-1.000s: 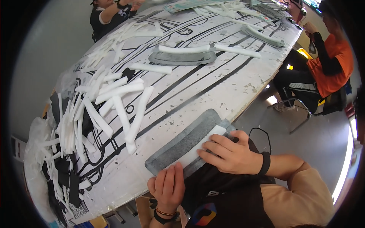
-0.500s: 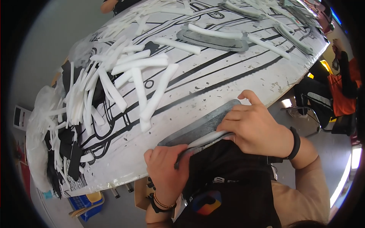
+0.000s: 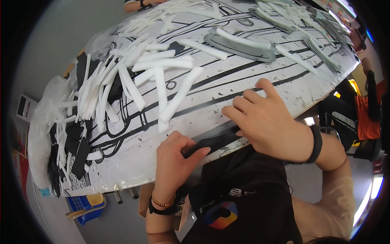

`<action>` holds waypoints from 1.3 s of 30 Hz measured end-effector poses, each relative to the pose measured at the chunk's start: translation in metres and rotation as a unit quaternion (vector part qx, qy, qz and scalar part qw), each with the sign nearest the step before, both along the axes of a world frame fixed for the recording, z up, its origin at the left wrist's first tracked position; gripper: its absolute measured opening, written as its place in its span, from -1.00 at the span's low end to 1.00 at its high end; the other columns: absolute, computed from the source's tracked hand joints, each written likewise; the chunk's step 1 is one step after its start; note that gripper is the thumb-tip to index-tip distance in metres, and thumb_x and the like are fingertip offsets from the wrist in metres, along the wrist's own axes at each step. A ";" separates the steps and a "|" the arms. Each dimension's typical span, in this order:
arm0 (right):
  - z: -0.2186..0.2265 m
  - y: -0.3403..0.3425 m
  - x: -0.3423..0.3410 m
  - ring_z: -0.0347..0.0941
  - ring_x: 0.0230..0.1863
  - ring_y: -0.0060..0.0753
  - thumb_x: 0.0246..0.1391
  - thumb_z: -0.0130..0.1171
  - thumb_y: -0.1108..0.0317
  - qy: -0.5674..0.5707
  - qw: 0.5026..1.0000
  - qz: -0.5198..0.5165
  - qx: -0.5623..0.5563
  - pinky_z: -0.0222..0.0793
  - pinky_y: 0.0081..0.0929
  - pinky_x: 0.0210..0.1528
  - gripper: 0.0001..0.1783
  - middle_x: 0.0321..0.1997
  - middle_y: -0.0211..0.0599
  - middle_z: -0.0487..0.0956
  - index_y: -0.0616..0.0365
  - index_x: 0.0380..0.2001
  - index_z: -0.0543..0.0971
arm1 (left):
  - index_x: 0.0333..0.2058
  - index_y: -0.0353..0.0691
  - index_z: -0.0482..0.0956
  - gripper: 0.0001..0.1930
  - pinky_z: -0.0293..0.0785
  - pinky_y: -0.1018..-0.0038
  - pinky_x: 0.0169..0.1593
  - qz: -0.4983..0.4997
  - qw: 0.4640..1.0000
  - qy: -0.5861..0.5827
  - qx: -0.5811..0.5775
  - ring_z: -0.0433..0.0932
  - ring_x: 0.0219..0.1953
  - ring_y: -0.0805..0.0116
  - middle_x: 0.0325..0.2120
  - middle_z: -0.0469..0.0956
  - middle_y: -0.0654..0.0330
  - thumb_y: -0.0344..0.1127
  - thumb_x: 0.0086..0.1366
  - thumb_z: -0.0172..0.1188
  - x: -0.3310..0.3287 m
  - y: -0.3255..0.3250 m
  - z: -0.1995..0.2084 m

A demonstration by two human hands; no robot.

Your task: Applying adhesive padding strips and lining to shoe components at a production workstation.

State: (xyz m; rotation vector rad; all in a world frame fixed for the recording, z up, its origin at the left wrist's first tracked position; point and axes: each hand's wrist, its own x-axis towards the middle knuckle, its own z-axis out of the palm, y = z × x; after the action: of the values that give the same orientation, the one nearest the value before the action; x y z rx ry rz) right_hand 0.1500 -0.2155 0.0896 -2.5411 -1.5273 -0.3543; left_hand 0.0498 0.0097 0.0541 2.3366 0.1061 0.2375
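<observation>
Right hand [image 3: 270,126] loosened — white sticks [image 3: 178,95] beyond dark strip [image 3: 219,140].

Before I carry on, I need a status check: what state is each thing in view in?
Dark strip: long, narrow, along the table's near edge; contents, if any, hidden.
Left hand: thumb and fingers closed on the strip's left end.
Right hand: open, fingers spread by the strip's right end; thumb contact unclear.
White strips: loose, heaped crosswise.
Grey pad: spread open, one white strip along it.
Plastic bag: crumpled.
</observation>
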 end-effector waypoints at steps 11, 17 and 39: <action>-0.068 -0.003 -0.058 0.43 0.31 -0.38 0.12 0.03 0.42 -0.126 0.986 0.027 0.102 0.20 -0.36 0.34 -0.57 0.16 -0.32 0.60 0.10 0.06 0.63 | -0.54 -0.26 0.59 -0.70 0.29 0.28 -0.34 0.017 1.000 -0.001 -0.016 0.39 -0.50 0.18 -0.57 0.43 0.19 -0.24 -0.04 0.55 -0.001 -0.003 -0.006; -0.080 0.001 -0.051 0.43 0.32 -0.35 0.12 0.06 0.39 -0.093 0.989 0.018 0.112 0.13 -0.31 0.41 -0.54 0.23 -0.28 0.56 0.15 0.10 0.60 | -0.54 -0.28 0.59 -0.69 0.33 0.29 -0.38 0.022 0.998 0.055 -0.026 0.44 -0.52 0.16 -0.56 0.47 0.18 -0.23 -0.04 0.55 0.000 -0.001 -0.001; -0.110 0.010 -0.050 0.49 0.24 -0.47 0.22 0.04 0.34 -0.122 0.978 -0.028 0.169 0.06 -0.39 0.40 -0.62 0.16 -0.41 0.62 -0.03 0.06 0.65 | -0.07 -0.13 0.70 -0.76 0.36 0.24 0.22 -0.050 0.912 -0.293 0.281 0.60 0.09 0.26 -0.02 0.66 0.27 -0.32 0.30 0.24 -0.065 -0.027 -0.026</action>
State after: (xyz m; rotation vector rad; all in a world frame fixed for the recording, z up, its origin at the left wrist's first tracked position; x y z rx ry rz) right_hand 0.1005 -0.2056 -0.0203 -2.3386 -1.3314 -0.8813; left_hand -0.0149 -0.0176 0.0277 2.7024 -0.4319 1.0185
